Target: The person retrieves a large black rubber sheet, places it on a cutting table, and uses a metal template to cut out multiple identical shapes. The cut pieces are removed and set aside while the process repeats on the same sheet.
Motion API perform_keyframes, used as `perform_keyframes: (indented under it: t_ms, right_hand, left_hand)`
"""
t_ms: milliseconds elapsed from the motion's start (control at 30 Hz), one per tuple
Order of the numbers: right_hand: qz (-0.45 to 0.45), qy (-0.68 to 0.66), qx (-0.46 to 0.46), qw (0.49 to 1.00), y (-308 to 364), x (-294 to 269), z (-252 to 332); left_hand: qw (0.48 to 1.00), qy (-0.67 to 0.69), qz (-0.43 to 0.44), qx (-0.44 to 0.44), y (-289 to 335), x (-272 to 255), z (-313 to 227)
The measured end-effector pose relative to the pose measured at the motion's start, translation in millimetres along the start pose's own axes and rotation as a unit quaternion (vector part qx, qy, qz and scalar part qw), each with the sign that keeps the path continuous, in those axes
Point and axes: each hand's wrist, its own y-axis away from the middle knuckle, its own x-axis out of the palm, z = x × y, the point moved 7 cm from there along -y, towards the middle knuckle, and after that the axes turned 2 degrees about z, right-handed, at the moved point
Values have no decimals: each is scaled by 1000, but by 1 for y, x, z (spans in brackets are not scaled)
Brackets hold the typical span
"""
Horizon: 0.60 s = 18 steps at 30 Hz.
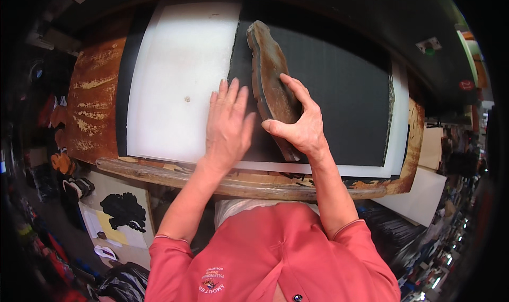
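- Table [95,98], far left of block: brown, worn, pale patches.
- White sheet [180,63], left of block: small mark on its face; white margins nearer the wearer and far right of block suggest a layer below the black one. Risk: layers could slip over one another under a sideways push.
- Left hand [229,122], just left of block: fingers extended, thumb apart, nothing held; slightly blurred, contact with sheets cannot be told. Risk: fingers could be pinched if block tips that way.
- Block [272,63], landmark: long, curved, brown face, thick side; over left part of black sheet, seemingly tilted, underside hidden. Risk: a slack hold could let it topple.
- Right hand [303,119], on near half of block: half-curled, thumb and fingers spread across it, holding it; firmness cannot be told. Risk: far end, without a hand on it, could swing or dip.
- Black sheet [344,90], under and right of block: left edge ragged. Risk: scuffing or shifting, should block drag across it.
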Motion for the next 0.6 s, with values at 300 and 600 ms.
perform_keyframes:
  t_ms: [300, 600]
  right_hand:
    - [-1, -391, 59, 919, 5, -36, -9]
    - [-93, -289, -19, 953, 3, -107, 23]
  left_hand:
    - [995, -7, 85, 42, 8, 30, -30]
    - [995, -15, 91, 42, 5, 35, -29]
